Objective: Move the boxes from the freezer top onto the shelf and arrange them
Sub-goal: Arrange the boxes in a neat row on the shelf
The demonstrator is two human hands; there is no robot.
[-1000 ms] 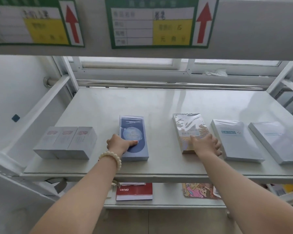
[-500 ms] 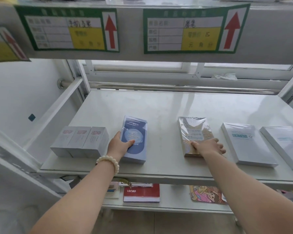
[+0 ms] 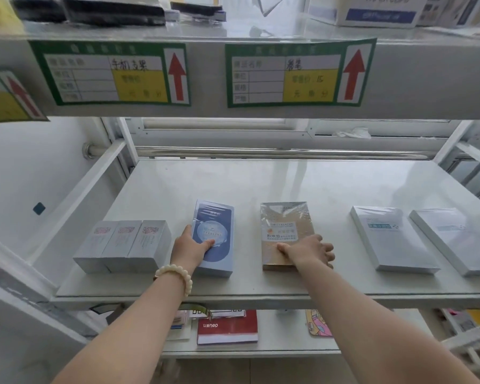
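Right now two boxes sit under the hands on the white shelf [image 3: 302, 187], both lying flat near its front edge. The blue box [image 3: 215, 234], wrapped in clear film with a pale round print on top, lies a touch tilted, its far end leaning right. The left hand [image 3: 190, 249] clasps its near left corner, thumb laid across the top face and fingers wrapped down the left side. A bracelet of pale beads [image 3: 176, 275] circles that wrist.

Over to the right, the tan box [image 3: 286, 228], also film-wrapped and carrying a white label, lies apart from the blue one. The right hand [image 3: 309, 252] presses on its near right corner, thumb stretched left along the top, fingers curled over the right edge; whether they grip the side or only rest there, I cannot tell.

Left of the blue box, three small grey boxes [image 3: 125, 246] stand side by side, touching each other. To the right of the tan box lie two flat white boxes [image 3: 391, 238], close together.

On the rail above hang green-bordered tags with red arrows [image 3: 297, 73]. Below, a red booklet [image 3: 227, 327] rests on the lower shelf.
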